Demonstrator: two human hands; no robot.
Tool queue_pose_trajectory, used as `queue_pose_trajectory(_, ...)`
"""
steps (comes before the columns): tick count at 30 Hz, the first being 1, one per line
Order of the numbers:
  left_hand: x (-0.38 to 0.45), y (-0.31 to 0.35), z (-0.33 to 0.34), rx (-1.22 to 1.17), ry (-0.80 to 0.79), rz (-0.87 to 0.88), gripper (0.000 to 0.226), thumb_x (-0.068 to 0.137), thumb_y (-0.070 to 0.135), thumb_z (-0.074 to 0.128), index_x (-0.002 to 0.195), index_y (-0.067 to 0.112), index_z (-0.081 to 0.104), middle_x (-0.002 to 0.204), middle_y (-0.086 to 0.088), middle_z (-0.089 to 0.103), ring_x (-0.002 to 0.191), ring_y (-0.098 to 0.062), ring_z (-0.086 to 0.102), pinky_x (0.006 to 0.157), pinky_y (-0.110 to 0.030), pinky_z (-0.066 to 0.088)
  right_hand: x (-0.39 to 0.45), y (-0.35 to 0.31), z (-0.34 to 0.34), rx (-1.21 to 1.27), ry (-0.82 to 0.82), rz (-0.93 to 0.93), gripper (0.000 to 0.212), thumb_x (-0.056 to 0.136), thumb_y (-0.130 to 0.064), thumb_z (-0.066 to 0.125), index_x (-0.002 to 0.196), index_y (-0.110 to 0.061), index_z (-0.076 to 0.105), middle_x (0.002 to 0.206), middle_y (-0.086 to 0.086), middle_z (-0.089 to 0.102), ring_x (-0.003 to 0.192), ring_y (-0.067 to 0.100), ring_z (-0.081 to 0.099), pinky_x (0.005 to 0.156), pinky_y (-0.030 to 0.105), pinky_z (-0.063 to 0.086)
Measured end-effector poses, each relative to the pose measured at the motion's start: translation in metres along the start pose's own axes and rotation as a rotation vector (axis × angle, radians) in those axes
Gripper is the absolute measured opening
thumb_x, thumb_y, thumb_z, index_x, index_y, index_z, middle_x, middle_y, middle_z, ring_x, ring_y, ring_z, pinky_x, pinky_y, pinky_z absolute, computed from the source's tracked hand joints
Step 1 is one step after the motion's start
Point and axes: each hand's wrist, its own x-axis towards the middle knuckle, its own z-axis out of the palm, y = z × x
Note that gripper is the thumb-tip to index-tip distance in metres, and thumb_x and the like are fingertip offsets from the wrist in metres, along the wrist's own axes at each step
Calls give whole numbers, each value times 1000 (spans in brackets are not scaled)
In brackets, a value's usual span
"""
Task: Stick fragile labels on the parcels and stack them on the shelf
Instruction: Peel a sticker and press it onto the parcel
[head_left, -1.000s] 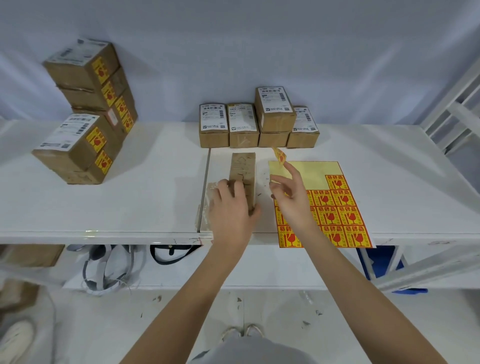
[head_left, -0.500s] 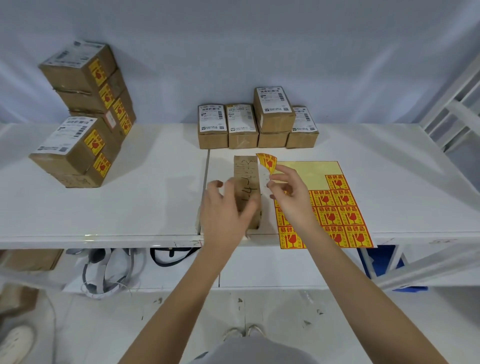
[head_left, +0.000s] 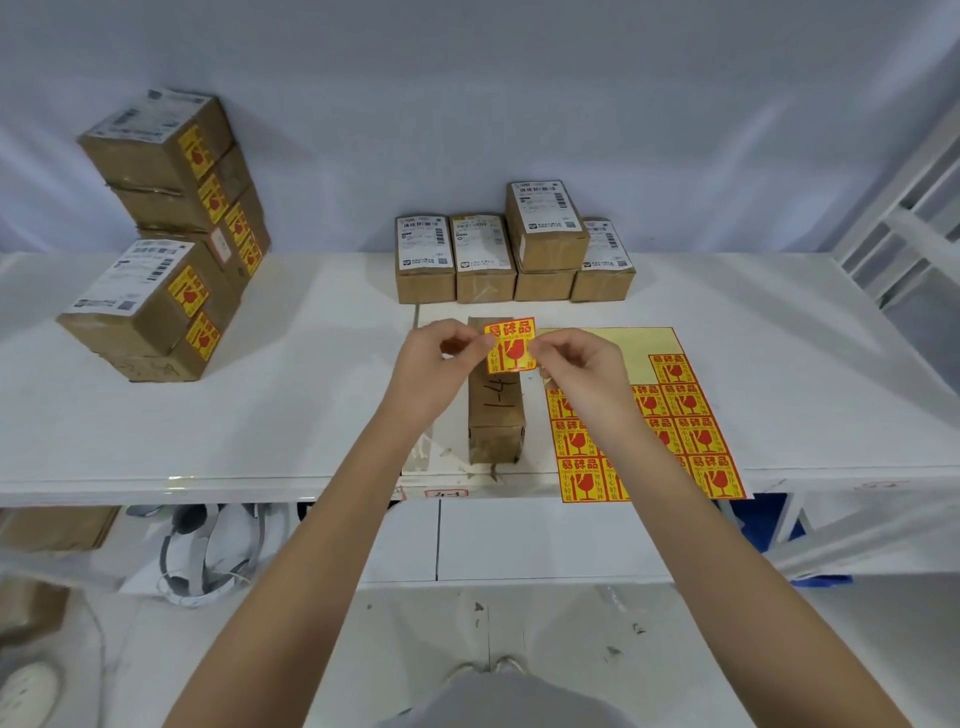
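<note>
In the head view, the left hand (head_left: 441, 364) and the right hand (head_left: 582, 369) each pinch one side edge of a peeled fragile label (head_left: 510, 345), holding it flat and printed side up just above the far end of the brown parcel (head_left: 496, 410) that lies lengthwise on the surface (head_left: 311, 395) between and beneath the two hands. The step in hand looks like laying the label onto the parcel's top face. To do it well, the label should be squared to the parcel's long edges, one edge set down first, then smoothed across with the fingertips so no wrinkle or air pocket forms; the handwriting on the top face, nearer the person than the label, is best left uncovered if there is room. The parcel is narrow, hardly wider than the label, so any skew will probably hang a corner over the side. Just right of the right hand lies the label sheet (head_left: 675, 415), its far part already stripped to bare backing and its near edge overhanging the surface's rim; a careless wrist could brush it off. Beyond the hands stands a row of unlabelled parcels (head_left: 514, 260), one resting on top of another. Well off to the left of the left hand sits the stack of labelled parcels (head_left: 171, 234), leaning a little, so adding to it will call for care. Nothing stands between the hands and the parcel.
</note>
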Motion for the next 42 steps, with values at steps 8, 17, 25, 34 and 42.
queue_pose_trajectory(8, -4, -9, 5, 37, 5, -164, 21, 92, 25, 59, 93, 6, 68, 78, 4, 60, 70, -4, 51, 65, -14, 39, 0, 2, 3, -39, -49, 232, 13, 87, -24, 66, 79, -14, 69, 67, -3, 57, 61, 7, 51, 57, 17, 47)
queue_pose_trajectory(17, 4, -21, 5, 133, -19, -198, 22, 92, 25, 59, 94, 5, 68, 83, 0, 62, 80, -14, 54, 74, -25, 40, 7, 1, 15, -174, -56, 216, 11, 88, -18, 64, 84, -9, 69, 65, -2, 55, 60, 9, 50, 57, 21, 46)
queue_pose_trajectory(25, 7, -21, 9, 221, -23, -185, 25, 93, 28, 57, 96, 6, 68, 87, 0, 62, 84, -14, 55, 76, -27, 43, 12, 8, 16, -208, -43, 181, 7, 87, -13, 61, 83, -9, 65, 70, 1, 60, 62, 8, 56, 53, 19, 53)
queue_pose_trajectory(34, 9, -21, 12, 315, -42, -161, 21, 94, 31, 53, 92, 11, 61, 84, 0, 60, 86, -21, 61, 79, -35, 51, 16, 13, 16, -325, -52, 68, 9, 83, -13, 65, 76, -8, 66, 64, -2, 59, 58, 15, 58, 59, 32, 56)
queue_pose_trajectory(42, 5, -19, 12, 292, -20, -144, 15, 93, 28, 54, 87, 14, 56, 82, -1, 61, 81, -24, 64, 77, -38, 53, 18, 11, 16, -337, -64, 76, 8, 83, -13, 65, 78, -7, 67, 66, -1, 59, 59, 14, 59, 53, 25, 57)
